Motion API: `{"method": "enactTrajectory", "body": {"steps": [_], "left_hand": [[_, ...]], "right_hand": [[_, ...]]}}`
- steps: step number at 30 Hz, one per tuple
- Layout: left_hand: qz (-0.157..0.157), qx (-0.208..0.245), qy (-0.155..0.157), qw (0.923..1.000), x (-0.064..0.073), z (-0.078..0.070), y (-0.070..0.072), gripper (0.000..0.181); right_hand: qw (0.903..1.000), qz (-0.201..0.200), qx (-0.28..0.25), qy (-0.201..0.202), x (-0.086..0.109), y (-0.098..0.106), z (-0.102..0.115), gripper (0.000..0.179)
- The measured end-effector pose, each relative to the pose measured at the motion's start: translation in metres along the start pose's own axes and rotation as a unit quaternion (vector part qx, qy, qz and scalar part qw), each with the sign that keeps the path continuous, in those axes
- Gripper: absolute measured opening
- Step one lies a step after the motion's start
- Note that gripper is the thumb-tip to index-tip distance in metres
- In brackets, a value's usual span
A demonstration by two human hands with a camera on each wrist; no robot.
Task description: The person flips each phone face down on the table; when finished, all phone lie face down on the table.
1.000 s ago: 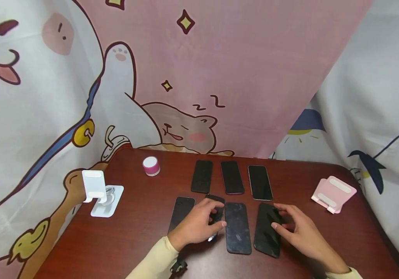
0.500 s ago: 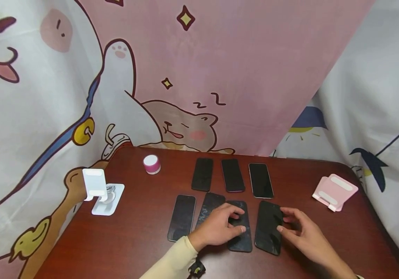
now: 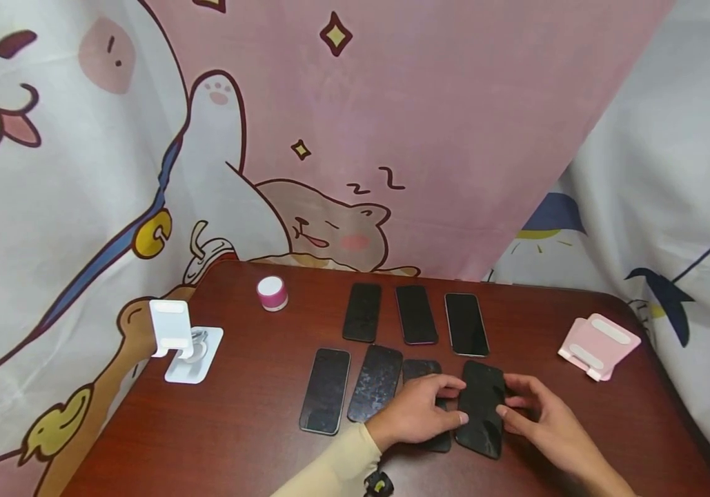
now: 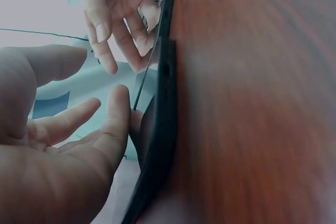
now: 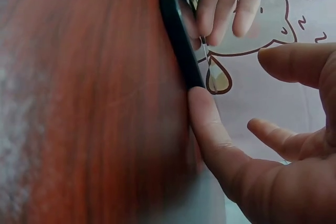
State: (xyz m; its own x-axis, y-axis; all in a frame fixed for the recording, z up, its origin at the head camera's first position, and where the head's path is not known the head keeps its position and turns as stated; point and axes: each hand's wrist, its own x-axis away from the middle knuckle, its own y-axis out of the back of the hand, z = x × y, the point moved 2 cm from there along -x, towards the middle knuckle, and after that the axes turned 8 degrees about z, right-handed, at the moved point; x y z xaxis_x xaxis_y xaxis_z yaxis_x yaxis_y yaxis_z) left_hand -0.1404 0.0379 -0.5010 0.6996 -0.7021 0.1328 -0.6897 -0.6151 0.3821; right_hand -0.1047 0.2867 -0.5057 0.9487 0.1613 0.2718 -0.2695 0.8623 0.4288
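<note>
Dark phones lie flat in two rows on the table. My left hand (image 3: 415, 413) is over one front-row phone (image 3: 423, 368) and partly hides it. Its fingertips come to the left edge of the rightmost front phone (image 3: 481, 417). On the opposite side, my right hand (image 3: 544, 424) has its fingertips at that phone's right edge. In the right wrist view, one fingertip touches the end of a phone's edge (image 5: 184, 48), while the other fingers stand apart from it. The left wrist view has my left hand (image 4: 68, 129) close beside the phone edges (image 4: 167, 85), fingers loosely extended.
Two more front phones, one smudged (image 3: 376, 383) and one plain (image 3: 325, 391), lie to the left. Behind are three phones, the middle one (image 3: 416, 315) among them. A white stand (image 3: 193, 355), a pink-and-white jar (image 3: 272, 294) and a pink stand (image 3: 599, 345) sit around the table (image 3: 237, 414).
My left hand has moved rightward from the second front phone, across the third, to the rightmost one. My right hand has stayed beside that phone's right edge.
</note>
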Motion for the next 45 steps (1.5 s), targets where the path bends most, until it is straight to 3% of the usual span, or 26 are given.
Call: {"method": "enactTrajectory", "body": {"steps": [5,9,14,19,24,33,41,45], "left_hand": [[-0.008,-0.060,0.002,0.9981,-0.007,-0.007,-0.005,0.048],[-0.010,-0.093,0.024,0.9953,-0.012,-0.011,-0.005,0.052],[0.011,-0.088,0.048,0.9948,-0.019,-0.017,-0.002,0.058],[0.007,0.006,0.055,0.9984,-0.019,-0.017,-0.002,0.060],[-0.019,0.119,0.066,0.9905,-0.019,-0.015,-0.003,0.065],[-0.064,0.196,0.045,0.9774,-0.018,-0.009,-0.004,0.067],[-0.075,0.308,0.035,0.9477,-0.022,-0.006,-0.013,0.069],[-0.067,0.321,0.025,0.9442,-0.023,-0.004,-0.017,0.060]], "right_hand": [[0.9990,0.011,-0.043,-0.010,-0.001,0.000,0.000,0.071],[0.9979,0.018,-0.060,-0.018,-0.001,0.000,0.000,0.071],[0.9973,0.017,-0.067,-0.025,-0.002,0.001,0.000,0.072],[0.9977,0.014,-0.060,-0.028,-0.002,0.001,-0.001,0.073],[0.9987,0.009,-0.043,-0.027,-0.004,0.002,0.000,0.074],[0.9993,-0.003,-0.035,-0.016,-0.005,0.002,0.000,0.072],[0.9995,-0.024,-0.015,0.011,-0.005,-0.005,0.002,0.067],[0.9994,-0.022,-0.015,0.023,-0.006,-0.010,0.005,0.065]]}}
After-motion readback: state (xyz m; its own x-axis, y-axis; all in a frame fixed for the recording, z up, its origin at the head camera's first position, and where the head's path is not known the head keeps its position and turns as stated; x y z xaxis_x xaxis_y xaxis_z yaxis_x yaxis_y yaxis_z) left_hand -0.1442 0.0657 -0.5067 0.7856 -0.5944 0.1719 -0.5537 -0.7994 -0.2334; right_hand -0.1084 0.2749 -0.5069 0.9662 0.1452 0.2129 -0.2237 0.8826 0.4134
